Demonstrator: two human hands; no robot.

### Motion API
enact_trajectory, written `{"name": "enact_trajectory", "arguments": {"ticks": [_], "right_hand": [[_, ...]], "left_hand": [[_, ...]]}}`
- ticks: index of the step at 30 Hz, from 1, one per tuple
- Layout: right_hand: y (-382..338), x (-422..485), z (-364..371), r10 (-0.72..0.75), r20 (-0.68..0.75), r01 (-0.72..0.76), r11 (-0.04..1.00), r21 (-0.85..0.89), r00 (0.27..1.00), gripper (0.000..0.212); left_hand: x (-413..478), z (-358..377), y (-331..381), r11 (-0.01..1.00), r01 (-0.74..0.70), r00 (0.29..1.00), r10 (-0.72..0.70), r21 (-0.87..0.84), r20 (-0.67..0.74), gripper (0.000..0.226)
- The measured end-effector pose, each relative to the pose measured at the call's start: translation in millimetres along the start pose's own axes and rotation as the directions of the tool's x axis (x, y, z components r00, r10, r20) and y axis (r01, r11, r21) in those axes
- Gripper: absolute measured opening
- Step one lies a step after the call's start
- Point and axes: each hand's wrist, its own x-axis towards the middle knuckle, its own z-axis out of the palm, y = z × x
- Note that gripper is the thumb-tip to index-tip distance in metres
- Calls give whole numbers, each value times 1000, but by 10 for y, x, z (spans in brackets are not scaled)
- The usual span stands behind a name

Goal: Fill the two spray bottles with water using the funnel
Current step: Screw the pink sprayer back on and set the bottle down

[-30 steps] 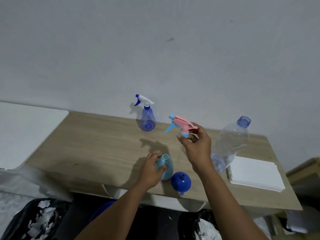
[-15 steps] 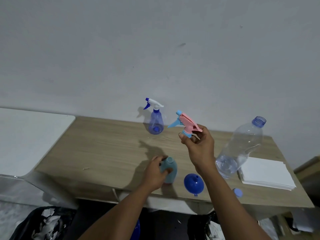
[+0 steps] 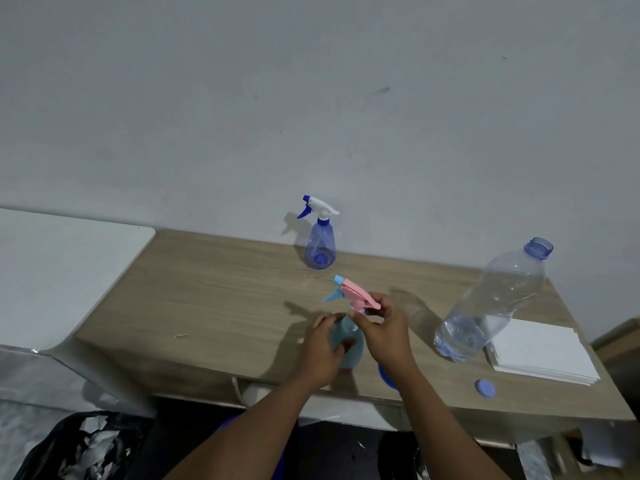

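My left hand grips the light blue spray bottle standing near the front edge of the wooden table. My right hand holds the pink spray head right over that bottle's neck. A second, clear blue spray bottle with a white and blue head stands at the back by the wall. The blue funnel lies behind my right wrist, mostly hidden. A large clear water bottle, uncapped and partly full, stands at the right.
The water bottle's blue cap lies near the front edge. A stack of white paper sits at the right end. A white surface adjoins the table on the left. A black bag of scraps lies on the floor.
My right hand has brought the pink spray head down from above the table onto the light blue bottle's neck. The camera view has shifted, so the table's objects appear further right.
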Motion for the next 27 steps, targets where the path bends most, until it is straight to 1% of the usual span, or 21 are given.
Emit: {"name": "enact_trajectory", "arguments": {"ticks": [4,6,9,13,16,19,23,25,27], "right_hand": [[194,-82,45,2,31,0,999,-50,1000,28],[222,-117,58,3,44,0,998,-69,999,27],[250,-119,60,-35,54,41,993,-115,998,30],[276,-107,26,-56,108,72,985,-156,993,39],[277,-65,-35,-51,154,85,971,-222,987,47],[263,-36,-38,-20,98,43,969,-245,995,59],[274,-47,66,43,-48,-48,990,-129,998,66],[281,-42,107,36,-65,-43,994,-104,997,64],[290,-36,114,18,-39,-22,994,-104,999,54]], "left_hand": [[-17,30,-47,998,-16,1000,15,58,10,56],[-20,35,-70,997,-2,1000,1,74,19,58],[-25,47,-88,998,8,1000,-10,67,20,58],[-2,34,-114,998,9,1000,-10,60,17,57],[-3,24,-121,999,7,1000,-8,47,26,55],[10,18,-124,998,-25,999,24,60,22,54],[41,23,-121,998,-50,999,50,48,0,51],[47,31,-144,998,-53,999,54,36,-8,51],[51,35,-169,998,-53,999,53,30,1,52]]}}
